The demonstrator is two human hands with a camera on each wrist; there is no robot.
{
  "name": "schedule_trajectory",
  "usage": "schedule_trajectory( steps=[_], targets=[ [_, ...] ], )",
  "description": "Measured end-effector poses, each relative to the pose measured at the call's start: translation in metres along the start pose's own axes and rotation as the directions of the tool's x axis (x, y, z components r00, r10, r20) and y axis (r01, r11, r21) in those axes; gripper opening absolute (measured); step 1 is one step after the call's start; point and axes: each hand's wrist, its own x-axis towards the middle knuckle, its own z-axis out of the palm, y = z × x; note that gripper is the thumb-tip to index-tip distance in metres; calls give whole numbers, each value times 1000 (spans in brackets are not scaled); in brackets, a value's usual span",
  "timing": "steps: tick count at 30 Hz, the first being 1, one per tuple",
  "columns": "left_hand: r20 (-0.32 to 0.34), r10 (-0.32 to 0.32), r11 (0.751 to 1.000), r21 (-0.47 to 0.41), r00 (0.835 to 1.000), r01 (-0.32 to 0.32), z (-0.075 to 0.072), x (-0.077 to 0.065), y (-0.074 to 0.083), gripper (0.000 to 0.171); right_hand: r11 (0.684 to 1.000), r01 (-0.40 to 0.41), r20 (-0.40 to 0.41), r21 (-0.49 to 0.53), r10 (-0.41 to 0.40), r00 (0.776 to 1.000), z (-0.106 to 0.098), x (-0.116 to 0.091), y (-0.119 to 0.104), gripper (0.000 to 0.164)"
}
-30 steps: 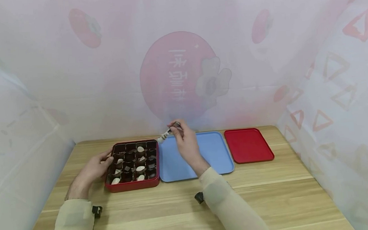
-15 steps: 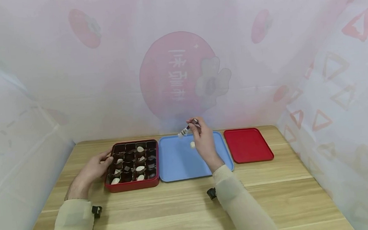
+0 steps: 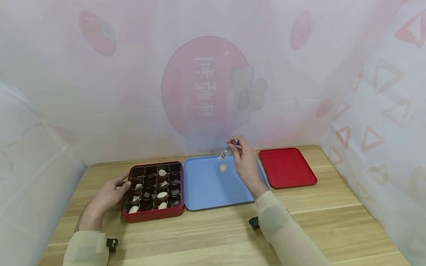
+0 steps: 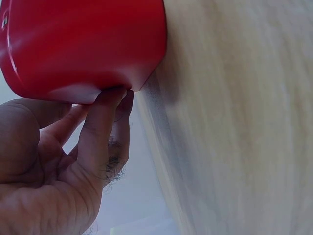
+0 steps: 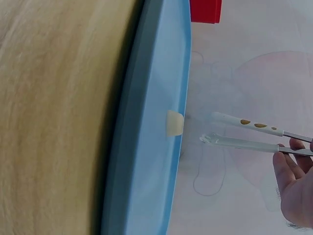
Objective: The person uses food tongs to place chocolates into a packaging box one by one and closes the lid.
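Note:
My left hand (image 3: 107, 194) rests against the left side of a red box (image 3: 153, 214), its fingertips touching the outer wall in the left wrist view. Light and dark chocolates lie in the box's brown compartments. Between thumb and fingers, my right hand (image 3: 246, 161) holds tongs (image 3: 226, 152) with pale, patterned arms and metal handles. In the right wrist view, the tongs' tips (image 5: 210, 139) stand apart with nothing between them. Just below the tips in the head view, one whitish chocolate (image 3: 223, 167) sits on the blue tray (image 3: 209, 191).
A smaller red tray (image 3: 287, 167) lies to the right of the blue one. The box stands close along the blue tray's left edge. Printed cloth walls (image 3: 131, 126) rise behind and beside the wooden table (image 3: 176, 251).
My right hand has moved right with the tongs, from beside the box's edge to over the blue tray. The whitish chocolate on it has come into view. My left hand stays put.

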Motion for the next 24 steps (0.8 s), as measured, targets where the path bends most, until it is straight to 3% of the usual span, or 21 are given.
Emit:
schedule_trajectory(
  steps=[7,15,24],
  targets=[
    [-6,11,1000,6,1000,-11,0,0,-1,61,992,-6,32,-127,10,999,1,-2,5,24],
    [-8,5,1000,11,1000,-5,0,0,-1,61,934,7,99,-358,30,995,7,-5,6,27],
    [-11,12,1000,9,1000,-12,-1,-2,1,61,905,52,130,-423,4,992,10,-1,2,17]
  ],
)
